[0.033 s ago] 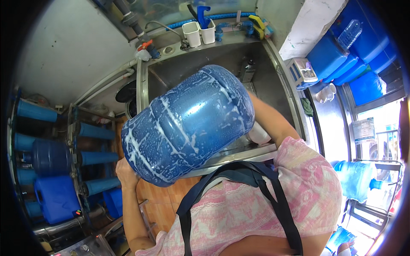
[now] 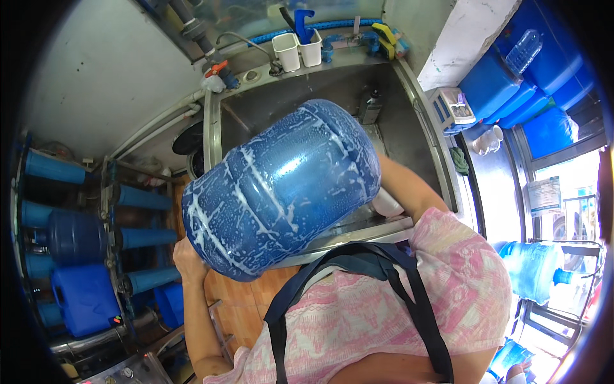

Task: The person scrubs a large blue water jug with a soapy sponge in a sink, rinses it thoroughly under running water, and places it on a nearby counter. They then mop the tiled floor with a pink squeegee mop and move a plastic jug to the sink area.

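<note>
A large blue water jug [image 2: 281, 185] lies tilted across the near part of a steel sink [image 2: 268, 89], one end higher toward the far right. White suds streak its ribbed side. At its near left end is my left hand [image 2: 189, 261], fingers closed against the jug's edge, with the fingertips partly hidden. My right forearm [image 2: 409, 182] reaches behind the jug's far right end, which hides that hand and whatever it touches. A white rounded object [image 2: 387, 203] shows beside this forearm, and a dark bottle [image 2: 370, 107] stands in the sink.
Two white cups [image 2: 286, 52] and yellow sponges [image 2: 384, 40] sit on the sink's back ledge, near an orange-handled valve [image 2: 219, 66]. Blue filter housings [image 2: 146, 238] line the left side. Blue containers [image 2: 489, 80] and another water jug [image 2: 531, 272] are at the right.
The jug's upper right end sits very slightly lower. Suds marks on it differ a little. My left hand keeps its place.
</note>
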Tool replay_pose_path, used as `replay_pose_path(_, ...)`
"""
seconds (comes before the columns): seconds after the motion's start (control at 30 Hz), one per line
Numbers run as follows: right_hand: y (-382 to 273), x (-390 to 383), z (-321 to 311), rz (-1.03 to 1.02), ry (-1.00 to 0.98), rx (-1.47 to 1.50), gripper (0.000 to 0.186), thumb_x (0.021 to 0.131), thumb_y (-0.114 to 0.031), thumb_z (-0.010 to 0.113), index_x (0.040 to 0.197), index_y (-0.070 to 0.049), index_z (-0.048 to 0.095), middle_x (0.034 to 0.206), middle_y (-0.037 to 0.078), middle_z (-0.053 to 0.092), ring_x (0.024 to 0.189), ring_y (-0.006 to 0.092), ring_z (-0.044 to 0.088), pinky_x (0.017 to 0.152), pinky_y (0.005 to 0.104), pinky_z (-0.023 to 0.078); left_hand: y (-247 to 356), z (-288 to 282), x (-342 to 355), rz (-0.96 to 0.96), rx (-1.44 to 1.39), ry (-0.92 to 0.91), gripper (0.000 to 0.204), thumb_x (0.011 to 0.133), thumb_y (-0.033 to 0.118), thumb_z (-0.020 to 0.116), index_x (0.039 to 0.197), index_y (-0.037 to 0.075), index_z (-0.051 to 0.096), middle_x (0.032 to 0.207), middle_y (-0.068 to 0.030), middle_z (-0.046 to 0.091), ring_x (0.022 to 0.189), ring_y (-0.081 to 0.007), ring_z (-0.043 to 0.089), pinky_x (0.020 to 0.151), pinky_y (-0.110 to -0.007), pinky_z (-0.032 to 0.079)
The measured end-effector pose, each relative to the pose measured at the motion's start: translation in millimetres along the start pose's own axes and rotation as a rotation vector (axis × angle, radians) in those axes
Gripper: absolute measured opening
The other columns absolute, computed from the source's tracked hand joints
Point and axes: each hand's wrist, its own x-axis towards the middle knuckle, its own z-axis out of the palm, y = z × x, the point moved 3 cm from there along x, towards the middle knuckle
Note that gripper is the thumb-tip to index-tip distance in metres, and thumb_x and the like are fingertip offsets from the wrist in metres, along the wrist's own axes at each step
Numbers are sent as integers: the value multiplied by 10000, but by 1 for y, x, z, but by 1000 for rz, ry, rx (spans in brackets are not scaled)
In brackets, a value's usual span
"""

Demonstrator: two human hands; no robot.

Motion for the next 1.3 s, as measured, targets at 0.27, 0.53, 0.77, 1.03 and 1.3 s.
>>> replay_pose_path(0.27, 108, -114, -128, 833, -30, -341, 435, 900, -322, 669, 1229, -37, 677, 1005, 123, 737, 836, 267, 711, 827, 364, 575, 30, 10, 54, 113, 286, -222, 303, 758, 90, 643, 1041, -7, 593, 813, -141, 593, 804, -317, 609, 759, -408, 466)
replay_pose_path(0.53, 141, -101, -243, 328, -236, -1632, 489, 877, -441, 688, 1113, -18, 745, 1158, 179, 717, 1102, 308, 669, 950, 404, 498, 134, 128, 194, 393, 417, -421, 89, 780, 75, 641, 816, 93, 720, 808, -94, 699, 798, -268, 700, 723, -402, 499)
replay_pose_path(0.77, 88, -98, -114, 32, 227, -1595, 973, 778, -444, 794, 1522, -27, 327, 1432, 324, 464, 1293, 446, 508, 1089, 455, 430, 229, 182, 277, 308, 416, -536, 175, 810, 227, 698, 892, 102, 788, 933, -114, 764, 897, -270, 744, 812, -446, 575)
replay_pose_path(1.03, 63, -60, -24, -442, 203, -1625, 1214, 633, -386, 922, 1603, -259, 203, 1629, 317, 48, 1462, 588, 119, 1155, 590, 312, 130, 176, 391, -267, 16, -445, 310, 808, 262, 682, 1045, 79, 763, 1182, -207, 695, 1074, -366, 690, 933, -490, 527)
replay_pose_path(1.3, -26, -17, -47, -460, -49, -1535, 768, 693, -218, 887, 1394, -162, 580, 1497, 215, 451, 1381, 406, 433, 1110, 472, 416, -32, 217, 434, -468, 130, -167, 426, 878, 220, 646, 1304, 220, 655, 1609, -235, 185, 1430, -458, 260, 1079, -560, 397)
